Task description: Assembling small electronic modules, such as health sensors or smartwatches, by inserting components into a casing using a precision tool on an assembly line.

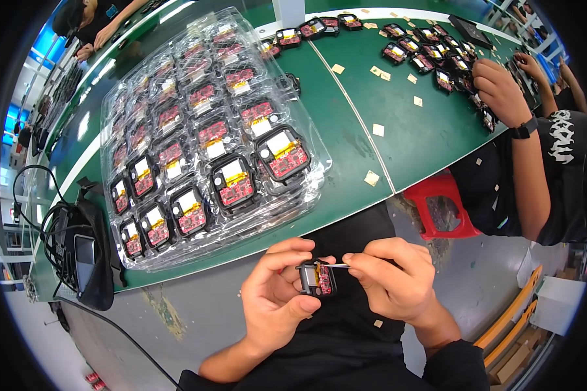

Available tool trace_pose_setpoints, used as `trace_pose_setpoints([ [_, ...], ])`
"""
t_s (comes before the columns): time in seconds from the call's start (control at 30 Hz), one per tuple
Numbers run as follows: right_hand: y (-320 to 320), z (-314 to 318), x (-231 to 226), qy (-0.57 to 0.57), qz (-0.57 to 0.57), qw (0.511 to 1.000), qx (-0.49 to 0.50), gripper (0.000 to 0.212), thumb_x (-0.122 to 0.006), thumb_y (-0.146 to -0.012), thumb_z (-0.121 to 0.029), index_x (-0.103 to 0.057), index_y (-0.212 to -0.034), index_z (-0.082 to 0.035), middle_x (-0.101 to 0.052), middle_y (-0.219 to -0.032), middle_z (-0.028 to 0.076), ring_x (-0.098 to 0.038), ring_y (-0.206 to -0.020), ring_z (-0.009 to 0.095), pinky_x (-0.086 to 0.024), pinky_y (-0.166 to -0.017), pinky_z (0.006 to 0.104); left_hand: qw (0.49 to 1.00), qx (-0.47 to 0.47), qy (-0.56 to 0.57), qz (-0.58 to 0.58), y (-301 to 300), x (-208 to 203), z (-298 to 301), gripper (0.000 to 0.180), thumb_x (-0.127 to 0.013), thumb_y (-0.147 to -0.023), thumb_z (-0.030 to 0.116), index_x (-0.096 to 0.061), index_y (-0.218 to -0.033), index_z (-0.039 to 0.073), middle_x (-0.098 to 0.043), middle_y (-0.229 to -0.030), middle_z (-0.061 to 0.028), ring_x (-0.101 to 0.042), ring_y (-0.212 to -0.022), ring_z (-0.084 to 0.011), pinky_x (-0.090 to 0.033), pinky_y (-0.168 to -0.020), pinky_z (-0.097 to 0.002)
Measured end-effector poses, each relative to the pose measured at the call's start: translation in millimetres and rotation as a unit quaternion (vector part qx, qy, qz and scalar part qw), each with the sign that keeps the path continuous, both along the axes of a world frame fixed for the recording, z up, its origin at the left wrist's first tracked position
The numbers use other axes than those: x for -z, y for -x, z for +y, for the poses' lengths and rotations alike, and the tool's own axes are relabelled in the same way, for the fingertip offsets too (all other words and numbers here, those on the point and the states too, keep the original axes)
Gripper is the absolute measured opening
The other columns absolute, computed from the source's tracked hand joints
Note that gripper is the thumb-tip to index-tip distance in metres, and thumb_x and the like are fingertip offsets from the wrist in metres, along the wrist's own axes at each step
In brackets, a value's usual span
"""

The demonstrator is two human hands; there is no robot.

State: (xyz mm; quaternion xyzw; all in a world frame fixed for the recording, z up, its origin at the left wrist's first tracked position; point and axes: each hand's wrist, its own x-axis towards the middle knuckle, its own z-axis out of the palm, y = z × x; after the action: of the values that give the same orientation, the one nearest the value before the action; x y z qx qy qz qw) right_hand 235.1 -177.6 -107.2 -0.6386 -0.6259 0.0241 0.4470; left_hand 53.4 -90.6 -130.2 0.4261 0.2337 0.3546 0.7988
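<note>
My left hand (270, 303) holds a small black watch case (318, 290) between thumb and fingers, above my lap and in front of the table's near edge. The case is open, showing a red circuit board, a silver-white block and yellow tape. My right hand (398, 277) pinches thin metal tweezers (336, 265), pointing left with their tip at the upper part of the case. Just what the tip touches is too small to tell. Beyond my hands, a stack of clear plastic trays (310, 195) carries rows of similar open watch cases (233, 184).
A green table (352, 156) spans the view, with small pale paper squares (372, 178) scattered on it. A black bag (88, 260) with cables lies at left. On the right, a co-worker's hand (499, 91) is over more watch cases (430, 52), near a red stool (440, 202).
</note>
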Motion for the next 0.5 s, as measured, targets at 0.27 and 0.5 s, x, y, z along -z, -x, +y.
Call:
trace_pose_setpoints([
  [0.27, 2.7, -0.3, 6.8, -0.013, -0.036, 0.999, 0.006, 0.035, -0.083, -0.065, 0.0, -0.077, -0.1, -0.004, -0.064, -0.086, 0.005, -0.059, -0.058, 0.017, -0.046, -0.049, 0.0288, 0.999, 0.017, 0.007, -0.049, -0.2, 1.9, -0.1, 0.059, -0.085, -0.085, 0.013, -0.054, -0.132, -0.006, -0.046, -0.144, -0.02, -0.061, -0.126, -0.036, -0.053, -0.106, -0.044],
  [0.5, 3.1, 2.2, 11.8, -0.035, -0.047, 0.998, 0.022, 0.039, -0.082, -0.06, 0.0, -0.078, -0.098, -0.005, -0.065, -0.086, 0.003, -0.057, -0.057, 0.016, -0.044, -0.049, 0.0283, 0.999, 0.016, 0.008, -0.027, 1.5, 3.2, -1.2, 0.06, -0.085, -0.086, 0.014, -0.053, -0.133, -0.005, -0.046, -0.145, -0.0194, -0.061, -0.126, -0.0309, -0.053, -0.103, -0.0389],
])
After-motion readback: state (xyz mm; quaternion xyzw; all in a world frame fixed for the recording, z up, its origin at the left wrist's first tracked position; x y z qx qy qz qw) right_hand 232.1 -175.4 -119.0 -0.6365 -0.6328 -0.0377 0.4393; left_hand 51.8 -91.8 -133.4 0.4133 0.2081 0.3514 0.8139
